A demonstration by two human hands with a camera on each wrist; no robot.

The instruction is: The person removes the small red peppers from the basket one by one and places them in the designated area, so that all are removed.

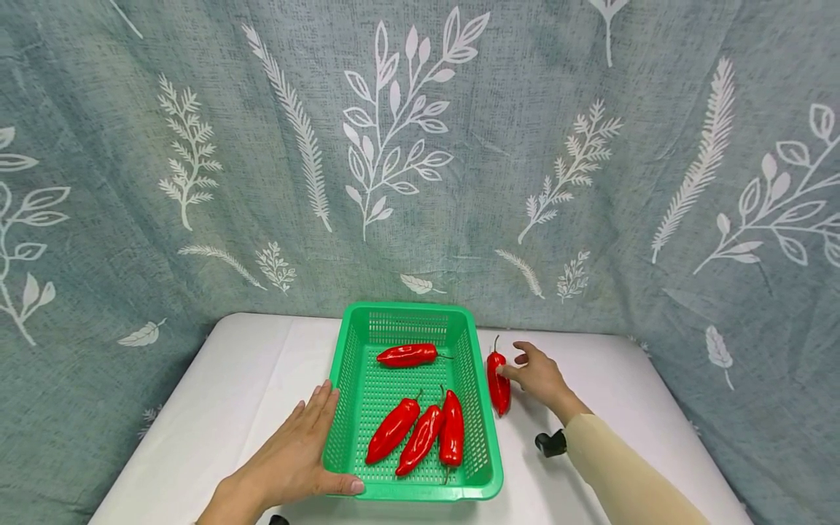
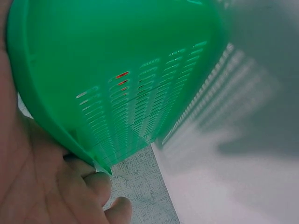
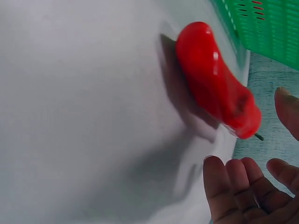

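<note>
A green plastic basket [image 1: 420, 493] with slotted walls stands on the table, holding several red peppers [image 1: 394, 432]. My left hand [image 1: 295, 448] rests against its left side, thumb on the near rim and fingers extended along the left edge. In the left wrist view the palm lies by the rim of the basket [image 2: 51, 121]. Just right of the basket, another red pepper [image 1: 499, 386] lies on the table with its stem pointing away. My right hand [image 1: 541, 375] hovers beside it, thumb and fingers spread; the right wrist view shows a gap between them and the pepper [image 3: 215, 79].
The white-covered table [image 1: 256, 372] extends to both sides of the basket. Behind it hangs a grey-green curtain [image 1: 485, 182] with white leaf prints, close to the table's far edge. A black wrist device [image 1: 551, 442] sits at the right sleeve.
</note>
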